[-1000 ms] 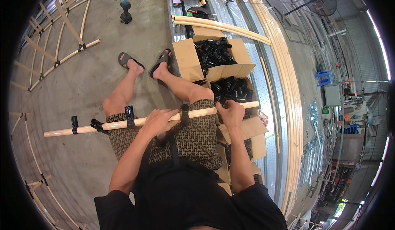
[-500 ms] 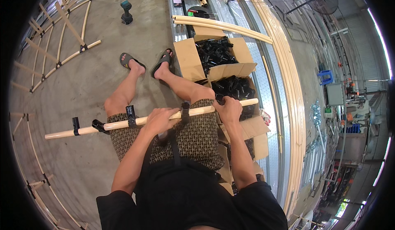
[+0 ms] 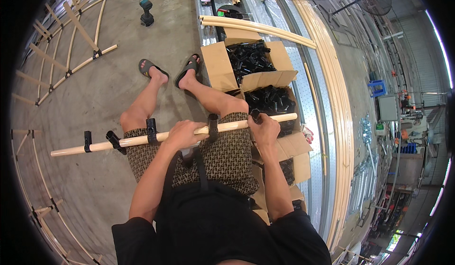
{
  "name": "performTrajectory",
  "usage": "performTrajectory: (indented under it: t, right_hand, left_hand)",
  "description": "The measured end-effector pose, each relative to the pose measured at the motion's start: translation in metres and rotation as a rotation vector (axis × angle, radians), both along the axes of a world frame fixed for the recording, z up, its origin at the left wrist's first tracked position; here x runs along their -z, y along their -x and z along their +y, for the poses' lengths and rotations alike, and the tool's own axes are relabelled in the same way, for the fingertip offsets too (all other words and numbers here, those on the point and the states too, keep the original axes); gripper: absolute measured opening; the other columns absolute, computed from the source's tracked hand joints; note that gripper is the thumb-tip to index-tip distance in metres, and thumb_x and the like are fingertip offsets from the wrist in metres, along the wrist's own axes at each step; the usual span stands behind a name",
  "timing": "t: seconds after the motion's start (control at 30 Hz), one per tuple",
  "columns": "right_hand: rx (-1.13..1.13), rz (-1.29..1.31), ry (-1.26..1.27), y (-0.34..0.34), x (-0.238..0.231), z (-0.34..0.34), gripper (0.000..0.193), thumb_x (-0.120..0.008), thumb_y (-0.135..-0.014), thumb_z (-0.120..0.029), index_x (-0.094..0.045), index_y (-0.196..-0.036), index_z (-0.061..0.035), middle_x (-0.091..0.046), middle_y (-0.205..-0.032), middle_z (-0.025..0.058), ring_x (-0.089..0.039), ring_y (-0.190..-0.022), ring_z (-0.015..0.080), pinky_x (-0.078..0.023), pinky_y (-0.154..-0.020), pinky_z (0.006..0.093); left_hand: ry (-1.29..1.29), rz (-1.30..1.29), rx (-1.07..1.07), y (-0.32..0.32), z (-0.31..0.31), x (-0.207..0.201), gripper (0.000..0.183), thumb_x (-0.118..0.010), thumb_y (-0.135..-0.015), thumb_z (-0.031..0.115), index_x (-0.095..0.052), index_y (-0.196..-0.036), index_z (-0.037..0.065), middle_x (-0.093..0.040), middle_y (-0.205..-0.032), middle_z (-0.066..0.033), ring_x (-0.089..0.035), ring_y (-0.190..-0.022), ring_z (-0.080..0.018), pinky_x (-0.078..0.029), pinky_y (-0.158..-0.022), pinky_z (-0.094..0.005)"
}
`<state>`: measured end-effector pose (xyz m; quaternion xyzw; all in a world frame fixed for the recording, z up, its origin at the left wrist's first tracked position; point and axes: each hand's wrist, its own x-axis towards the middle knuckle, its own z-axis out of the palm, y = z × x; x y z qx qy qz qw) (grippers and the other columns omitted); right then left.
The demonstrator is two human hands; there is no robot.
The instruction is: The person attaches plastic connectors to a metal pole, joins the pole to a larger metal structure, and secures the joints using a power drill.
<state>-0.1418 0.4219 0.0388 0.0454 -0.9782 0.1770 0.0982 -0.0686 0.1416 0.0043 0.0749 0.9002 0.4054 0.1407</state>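
A long cream-coloured pipe (image 3: pixel 99 146) lies across my thighs, its left end slightly lower than its right. Several black pipe joint fittings sit along it, one of them (image 3: pixel 151 131) left of my left hand and another (image 3: pixel 213 126) between my hands. My left hand (image 3: pixel 182 134) is closed around the pipe near its middle. Toward the right end, my right hand (image 3: pixel 263 128) grips a black joint fitting (image 3: pixel 256 115) on the pipe, thumb and fingers pressed about it. The fingers partly hide that fitting.
Open cardboard boxes (image 3: pixel 220 68) of black fittings (image 3: pixel 251 59) stand at my right. Beyond them lie long cream pipes (image 3: pixel 339 146) on metal sheeting. A cordless drill (image 3: pixel 146 13) stands on the floor ahead. Assembled pipe frames (image 3: pixel 71 71) are at the left.
The pipe's left part has risen slightly and its fittings have shifted a little with it. Both hands keep their hold in nearly the same places.
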Motion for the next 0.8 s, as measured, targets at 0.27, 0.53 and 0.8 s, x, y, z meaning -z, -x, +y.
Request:
performTrajectory:
  t: [0.27,0.53,0.8]
  right_hand:
    - [-0.02,0.082,0.093,-0.004,0.003,0.0,0.031,-0.08,-0.079,-0.029,-0.073,-0.083,0.0012,-0.069,-0.069,0.0181,-0.07,-0.065,0.0354,-0.054,-0.062,0.0421]
    - [0.006,0.122,0.157,-0.01,0.009,0.001,0.029,-0.081,-0.08,-0.025,-0.073,-0.084,0.0022,-0.07,-0.071,0.0181,-0.069,-0.065,0.0354,-0.053,-0.061,0.04]
    - [0.001,0.089,0.095,0.003,0.01,0.005,0.033,-0.082,-0.076,-0.03,-0.075,-0.085,0.0018,-0.068,-0.068,0.0205,-0.069,-0.064,0.0364,-0.054,-0.062,0.0407]
  left_hand:
    - [0.015,0.062,-0.034,-0.004,0.004,0.009,0.045,-0.078,-0.083,0.034,-0.073,-0.121,0.01,-0.074,-0.096,-0.0196,-0.069,-0.088,-0.0392,-0.054,-0.08,-0.048]
    - [-0.13,-0.148,0.022,0.01,-0.006,0.005,0.04,-0.076,-0.084,0.036,-0.076,-0.116,0.012,-0.074,-0.096,-0.0187,-0.07,-0.09,-0.0384,-0.054,-0.083,-0.0487]
    - [0.002,-0.015,-0.016,0.004,0.0,0.007,0.041,-0.076,-0.085,0.036,-0.075,-0.117,0.012,-0.074,-0.092,-0.0188,-0.07,-0.088,-0.0382,-0.054,-0.081,-0.0487]
